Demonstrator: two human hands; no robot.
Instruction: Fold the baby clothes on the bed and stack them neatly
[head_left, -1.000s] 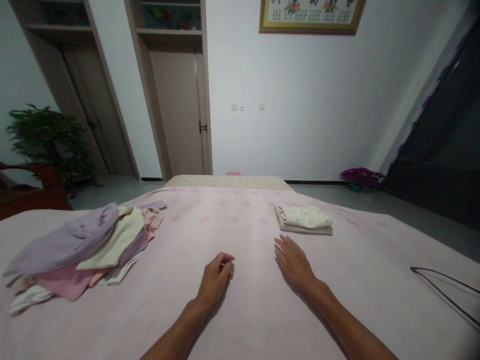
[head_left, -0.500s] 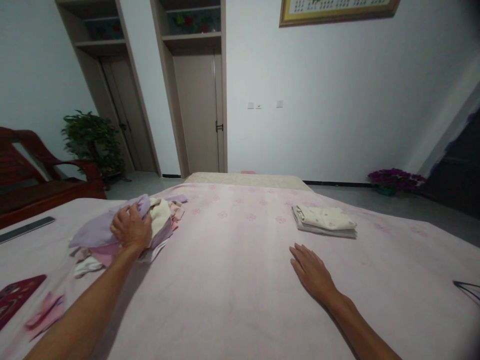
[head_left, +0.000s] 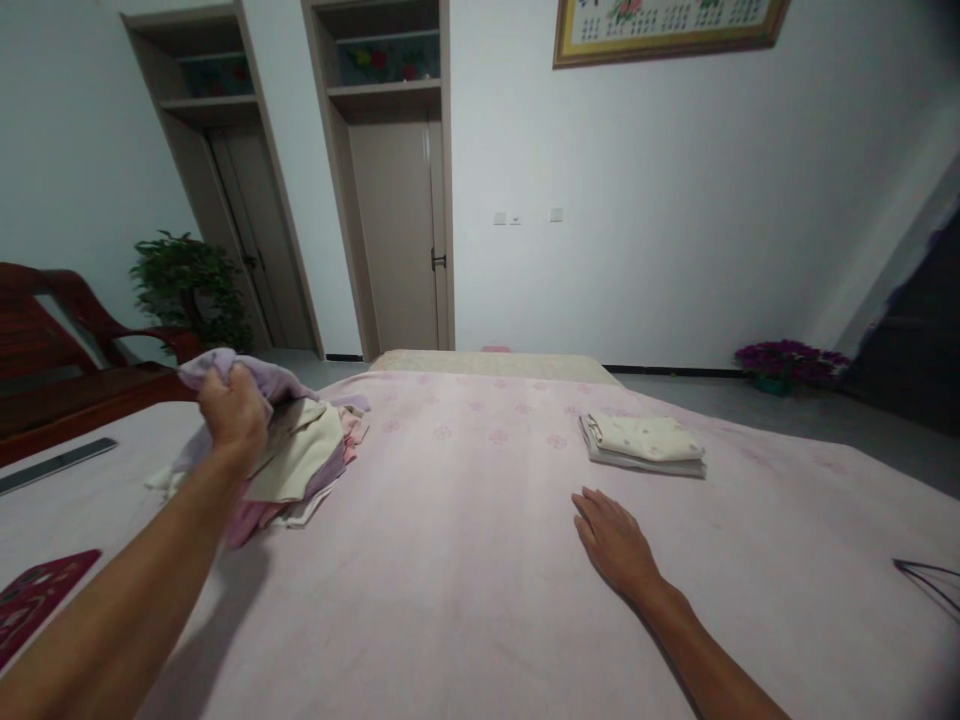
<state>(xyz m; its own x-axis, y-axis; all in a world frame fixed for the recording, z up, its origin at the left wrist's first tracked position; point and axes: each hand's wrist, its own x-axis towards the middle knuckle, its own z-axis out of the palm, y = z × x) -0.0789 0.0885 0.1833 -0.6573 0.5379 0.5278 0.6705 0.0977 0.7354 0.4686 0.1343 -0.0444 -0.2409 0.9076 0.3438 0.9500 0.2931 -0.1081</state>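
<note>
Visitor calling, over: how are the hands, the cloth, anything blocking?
Left hand: gripping lavender cloth, held partly above clothes pile. Right hand: empty, on pink sheet. No obstruction visible.

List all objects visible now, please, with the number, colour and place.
floral cover: 1, pale pink, foreground
clothes pile: 1, cream, pink, purple, white, cover's left
garment: 1, lilac, over the pile
folded stack: 1, cream above grey, cover's right
flat bar: 1, dark grey, left edge
flat item: 1, red, lower left
wire loop: 1, black, right edge
bench: 1, reddish brown, left
plant: 1, green, behind bench
doors: 2, brown, back left
wall plates: 3, white, back centre
framed picture: 1, gold frame, top
potted flowers: 1, purple, far right
surface: 1, beige, beyond cover
left hand: 1, bare, gripping garment
right hand: 1, bare, open on cover
</note>
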